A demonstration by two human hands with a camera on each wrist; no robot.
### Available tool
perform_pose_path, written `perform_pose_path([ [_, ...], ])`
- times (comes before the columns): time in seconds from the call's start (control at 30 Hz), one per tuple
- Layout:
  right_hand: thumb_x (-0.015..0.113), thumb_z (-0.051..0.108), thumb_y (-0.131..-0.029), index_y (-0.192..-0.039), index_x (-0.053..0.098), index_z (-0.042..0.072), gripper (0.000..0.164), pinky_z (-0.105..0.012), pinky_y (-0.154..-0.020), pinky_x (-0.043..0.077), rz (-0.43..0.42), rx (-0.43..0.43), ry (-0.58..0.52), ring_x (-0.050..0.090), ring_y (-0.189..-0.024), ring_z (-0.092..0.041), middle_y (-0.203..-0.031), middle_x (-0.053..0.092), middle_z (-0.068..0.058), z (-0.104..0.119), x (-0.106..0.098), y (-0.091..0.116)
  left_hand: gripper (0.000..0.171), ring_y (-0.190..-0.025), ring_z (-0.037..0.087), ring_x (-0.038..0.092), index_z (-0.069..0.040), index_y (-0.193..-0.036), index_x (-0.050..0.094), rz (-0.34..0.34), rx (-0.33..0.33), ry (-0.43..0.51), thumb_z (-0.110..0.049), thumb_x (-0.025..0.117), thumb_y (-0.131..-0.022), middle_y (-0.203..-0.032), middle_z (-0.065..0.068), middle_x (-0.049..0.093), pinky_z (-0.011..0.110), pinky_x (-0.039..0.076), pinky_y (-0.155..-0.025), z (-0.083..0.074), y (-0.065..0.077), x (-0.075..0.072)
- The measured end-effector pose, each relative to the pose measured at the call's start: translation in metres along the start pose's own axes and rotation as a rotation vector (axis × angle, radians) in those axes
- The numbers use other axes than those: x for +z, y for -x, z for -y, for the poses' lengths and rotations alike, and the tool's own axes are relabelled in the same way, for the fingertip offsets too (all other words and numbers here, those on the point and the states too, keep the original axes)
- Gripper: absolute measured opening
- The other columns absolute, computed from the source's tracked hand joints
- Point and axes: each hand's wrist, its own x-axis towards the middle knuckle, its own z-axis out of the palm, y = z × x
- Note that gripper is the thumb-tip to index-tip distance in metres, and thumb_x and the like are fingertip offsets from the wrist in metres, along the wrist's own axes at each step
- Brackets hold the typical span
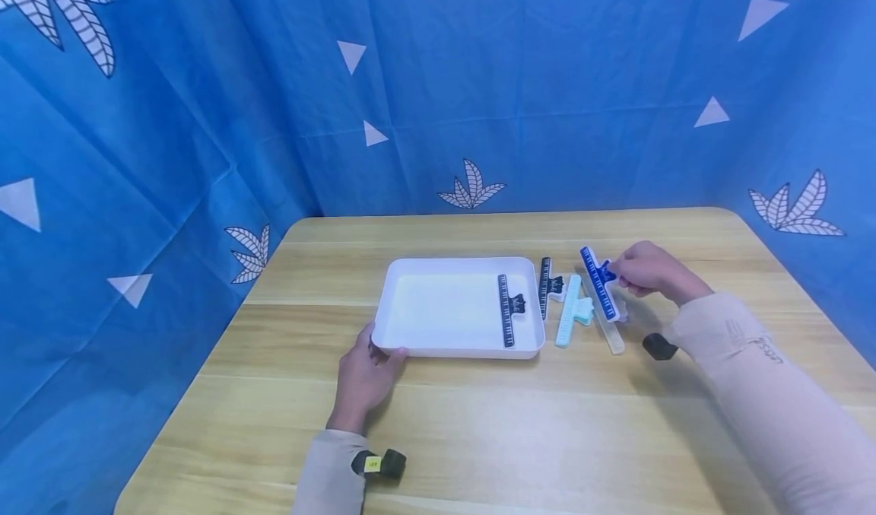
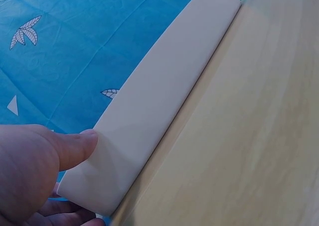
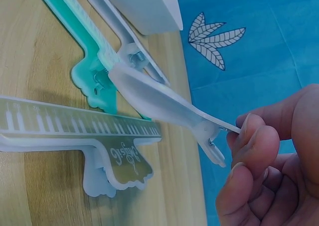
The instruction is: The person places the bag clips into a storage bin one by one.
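Observation:
In the head view my left hand [image 1: 363, 378] grips the near left corner of a white tray [image 1: 438, 302]. The left wrist view has its thumb [image 2: 77, 146] against the tray's outer wall, other fingers low around the corner. Right of the tray, my right hand [image 1: 646, 268] pinches the handle of a blue clip [image 1: 598, 283] with a piano-key pattern. That clip, pale from behind in the right wrist view [image 3: 149, 89], is raised and tilted. Below it lies a clear clip with keys [image 1: 612, 336]. A mint clip [image 1: 568, 313] and a black clip [image 1: 545, 287] lie nearer the tray.
Another black clip [image 1: 506, 309] lies inside the tray at its right end. The wooden table [image 1: 493, 431] extends in front of the tray. A blue patterned curtain [image 1: 424, 89] hangs behind the table and along its sides.

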Motion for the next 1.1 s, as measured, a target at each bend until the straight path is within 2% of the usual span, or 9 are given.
perform_pose_path([
  [0.93,0.044,0.019,-0.093,-0.086,0.056,-0.007,0.029,-0.022,-0.047,0.042,-0.003,0.005,-0.003,0.044,-0.049,-0.011,-0.061,0.050,-0.002,0.0000,0.0020,0.0002,0.075,-0.112,0.031,0.052,-0.006,-0.140,0.030,0.013,-0.004,0.006,-0.032,0.068,-0.081,-0.132,0.019,0.046,0.038,0.047,-0.090,0.0008,0.0007,0.0006],
  [1.1,0.043,0.020,-0.093,-0.091,0.057,-0.008,0.031,-0.021,-0.047,0.041,0.010,0.003,-0.006,0.043,-0.049,-0.011,-0.060,0.049,-0.001,0.0027,0.0014,0.0001,0.074,-0.113,0.030,0.051,-0.007,-0.140,0.031,0.010,0.004,0.006,-0.032,0.068,-0.081,-0.132,0.018,0.046,0.039,0.047,-0.090,0.0010,-0.0002,0.0008],
])
